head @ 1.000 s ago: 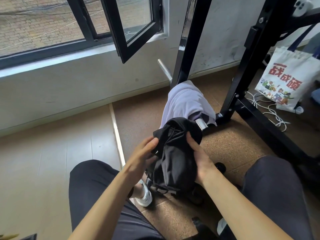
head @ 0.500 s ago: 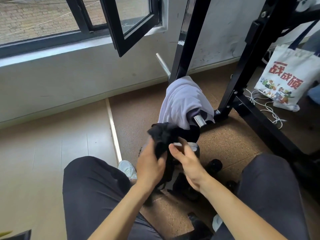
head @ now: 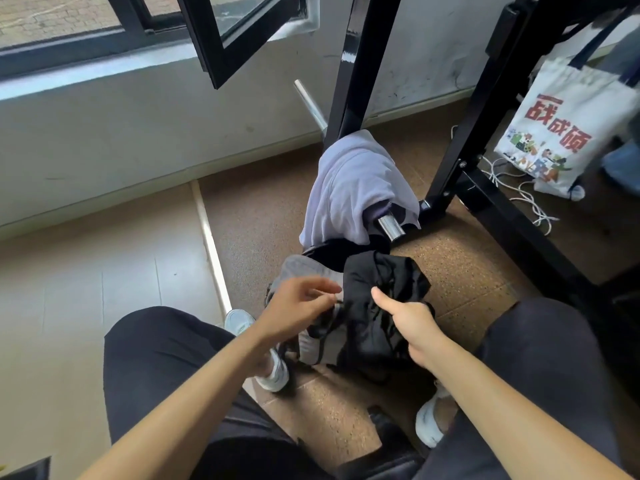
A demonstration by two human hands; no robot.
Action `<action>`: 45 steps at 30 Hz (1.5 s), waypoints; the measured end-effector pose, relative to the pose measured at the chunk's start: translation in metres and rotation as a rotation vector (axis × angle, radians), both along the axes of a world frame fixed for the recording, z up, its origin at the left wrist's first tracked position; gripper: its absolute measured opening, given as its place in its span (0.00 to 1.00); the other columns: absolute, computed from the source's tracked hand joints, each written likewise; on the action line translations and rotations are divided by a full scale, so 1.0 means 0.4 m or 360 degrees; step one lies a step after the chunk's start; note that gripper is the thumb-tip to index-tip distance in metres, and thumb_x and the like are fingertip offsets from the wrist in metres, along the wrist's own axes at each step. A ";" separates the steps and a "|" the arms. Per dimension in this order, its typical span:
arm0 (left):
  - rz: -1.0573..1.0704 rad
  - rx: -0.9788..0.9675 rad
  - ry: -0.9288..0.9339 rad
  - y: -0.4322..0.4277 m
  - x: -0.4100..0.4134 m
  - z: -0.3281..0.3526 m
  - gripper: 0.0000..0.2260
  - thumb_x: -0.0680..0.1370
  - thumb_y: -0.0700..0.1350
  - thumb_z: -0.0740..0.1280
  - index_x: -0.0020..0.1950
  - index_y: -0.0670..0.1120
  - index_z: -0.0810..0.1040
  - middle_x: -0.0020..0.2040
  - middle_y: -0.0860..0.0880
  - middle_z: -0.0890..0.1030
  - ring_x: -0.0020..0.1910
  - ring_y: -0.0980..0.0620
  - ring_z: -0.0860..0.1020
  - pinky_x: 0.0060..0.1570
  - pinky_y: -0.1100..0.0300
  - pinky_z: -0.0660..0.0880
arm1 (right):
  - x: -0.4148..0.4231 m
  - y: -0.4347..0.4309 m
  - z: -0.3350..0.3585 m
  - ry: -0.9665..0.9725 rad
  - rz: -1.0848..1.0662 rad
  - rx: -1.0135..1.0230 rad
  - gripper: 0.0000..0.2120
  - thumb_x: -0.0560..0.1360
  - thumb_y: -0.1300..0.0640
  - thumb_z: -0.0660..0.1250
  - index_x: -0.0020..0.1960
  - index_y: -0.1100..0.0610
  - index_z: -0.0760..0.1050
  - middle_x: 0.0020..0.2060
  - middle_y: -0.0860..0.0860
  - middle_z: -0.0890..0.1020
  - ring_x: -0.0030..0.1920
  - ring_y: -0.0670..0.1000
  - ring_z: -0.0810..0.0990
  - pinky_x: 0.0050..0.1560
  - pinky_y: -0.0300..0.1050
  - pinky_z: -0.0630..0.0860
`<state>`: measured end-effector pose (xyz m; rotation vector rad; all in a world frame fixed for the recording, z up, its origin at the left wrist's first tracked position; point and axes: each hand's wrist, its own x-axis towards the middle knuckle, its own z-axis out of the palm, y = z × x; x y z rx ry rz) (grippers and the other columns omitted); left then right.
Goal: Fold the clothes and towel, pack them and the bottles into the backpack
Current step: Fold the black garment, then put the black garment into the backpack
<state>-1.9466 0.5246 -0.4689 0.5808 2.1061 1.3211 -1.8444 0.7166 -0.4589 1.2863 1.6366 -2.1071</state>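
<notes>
Bunched black garment (head: 381, 289) over grey backpack (head: 304, 271) on floor; lavender garment (head: 353, 185) draped over chrome bar (head: 389, 226)

black garment (head: 381, 289), lavender cloth (head: 353, 181), grey backpack (head: 304, 268), brown speckled floor (head: 460, 271), white tote (head: 568, 129) with red lettering.

white tote bag (head: 568, 129), right of frame, is carrying large red characters "一战成硕" printed above a colourful cartoon picture; nothing else is showing legible text.
</notes>
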 end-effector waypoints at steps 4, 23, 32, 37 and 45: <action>-0.0361 -0.0658 0.0498 0.048 -0.148 -0.070 0.40 0.69 0.69 0.69 0.77 0.53 0.70 0.76 0.51 0.71 0.75 0.47 0.67 0.74 0.47 0.66 | 0.009 0.081 -0.013 -0.0071 0.0160 0.0274 0.21 0.74 0.50 0.76 0.61 0.61 0.81 0.52 0.52 0.86 0.52 0.52 0.83 0.54 0.45 0.75; -0.1374 -0.1251 0.0486 -0.073 -0.085 -0.299 0.14 0.79 0.57 0.62 0.55 0.51 0.82 0.51 0.48 0.83 0.49 0.46 0.79 0.51 0.51 0.77 | -0.143 0.146 -0.110 0.0095 0.1022 0.0987 0.18 0.74 0.57 0.77 0.62 0.53 0.80 0.53 0.48 0.83 0.56 0.50 0.80 0.57 0.43 0.73; -0.1242 -0.1346 0.1344 -0.104 -0.199 -0.373 0.58 0.54 0.78 0.68 0.81 0.55 0.60 0.83 0.39 0.52 0.78 0.35 0.55 0.75 0.38 0.50 | -0.227 0.103 -0.225 0.0075 0.0952 0.0926 0.19 0.75 0.59 0.75 0.65 0.57 0.78 0.58 0.52 0.82 0.60 0.50 0.78 0.60 0.41 0.69; -0.0834 -0.1095 0.0833 -0.123 -0.237 -0.450 0.67 0.53 0.71 0.77 0.83 0.54 0.45 0.82 0.39 0.43 0.77 0.33 0.50 0.74 0.38 0.61 | -0.257 0.102 -0.283 -0.0063 0.0968 0.0951 0.20 0.75 0.56 0.75 0.66 0.53 0.78 0.59 0.50 0.82 0.61 0.52 0.79 0.61 0.44 0.72; -0.0549 -0.1244 0.0379 -0.185 -0.224 -0.593 0.61 0.61 0.61 0.82 0.84 0.51 0.49 0.83 0.40 0.45 0.78 0.34 0.57 0.77 0.43 0.60 | -0.267 0.040 -0.382 -0.0275 0.1043 0.1020 0.20 0.76 0.50 0.73 0.67 0.52 0.77 0.62 0.55 0.82 0.62 0.60 0.80 0.58 0.48 0.75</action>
